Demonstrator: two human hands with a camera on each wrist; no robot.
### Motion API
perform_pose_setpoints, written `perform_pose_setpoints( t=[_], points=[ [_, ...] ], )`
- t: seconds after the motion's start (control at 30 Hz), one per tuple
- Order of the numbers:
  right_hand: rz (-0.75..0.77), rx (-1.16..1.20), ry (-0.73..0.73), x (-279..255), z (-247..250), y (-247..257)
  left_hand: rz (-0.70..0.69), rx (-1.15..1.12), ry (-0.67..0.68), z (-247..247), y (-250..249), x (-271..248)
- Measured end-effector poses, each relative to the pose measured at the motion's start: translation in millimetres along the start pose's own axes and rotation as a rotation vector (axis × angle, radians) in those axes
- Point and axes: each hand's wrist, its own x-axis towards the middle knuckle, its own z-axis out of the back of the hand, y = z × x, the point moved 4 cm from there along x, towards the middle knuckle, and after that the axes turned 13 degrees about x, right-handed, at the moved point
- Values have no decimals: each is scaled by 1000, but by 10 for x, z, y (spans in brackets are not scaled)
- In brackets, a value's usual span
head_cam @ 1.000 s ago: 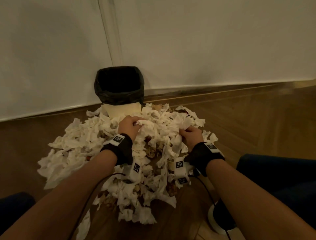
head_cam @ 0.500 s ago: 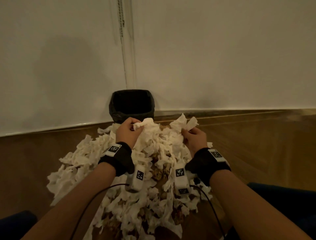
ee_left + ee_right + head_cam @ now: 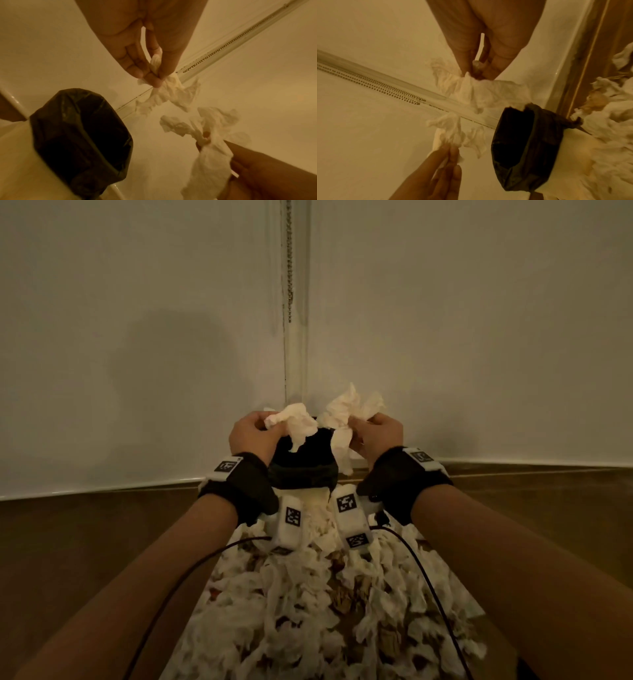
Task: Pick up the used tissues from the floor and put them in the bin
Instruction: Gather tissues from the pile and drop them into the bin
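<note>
Tissues fill both hands above the bin [image 3: 301, 470], a small pale container lined with a black bag [image 3: 80, 135] that stands on the wooden floor [image 3: 85, 535] against the white wall [image 3: 137, 337]. The left hand [image 3: 251, 436] pinches one crumpled tissue [image 3: 296, 422] between thumb and fingertips; the fingers [image 3: 152, 79] are drawn narrow around a twist of the paper, and the rest of the sheet hangs loose below them. The right hand [image 3: 378, 433] holds a second bunch of tissue [image 3: 349, 409] the same way, its fingers [image 3: 489, 70] closed tight on the gathered middle while the ends spread out to either side. In the head view both bunches sit just over the dark mouth of the bin, close to each other but apart, and the lower end of the right-hand bunch trails down beside the bin's rim.

Each wrist carries a black band [image 3: 246, 484] with white marker blocks [image 3: 291, 522], and thin dark cables [image 3: 178, 587] run back along the forearms.

On the floor in front of the bin lies a big heap of tissues [image 3: 308, 611], white and crumpled, with brownish scraps mixed in among them. The heap reaches right up to the base of the bin. A pale vertical strip with a bead chain [image 3: 289, 261] hanging along it runs down the wall directly behind the bin, and a white skirting edge [image 3: 102, 487] meets the floor along the wall's foot.
</note>
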Motion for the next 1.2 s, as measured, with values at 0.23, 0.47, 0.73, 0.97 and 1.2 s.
perform_pose_setpoints(
  t=[0.23, 0.47, 0.73, 0.97, 1.2],
  points=[
    [-8, -108, 1, 320, -251, -208, 2, 125, 19, -187, 129, 310],
    [-229, -131, 114, 414, -382, -669, 9, 137, 180, -467, 412, 397],
    [-301, 70, 99, 383, -321, -765, 38, -20, 139, -441, 491, 323],
    [-203, 65, -46, 172, 231, -650, -28, -9, 314, -572, 486, -183],
    [-263, -72, -104, -232, 1117, -927, -93, 194, 549, -841, 680, -823]
  ],
)
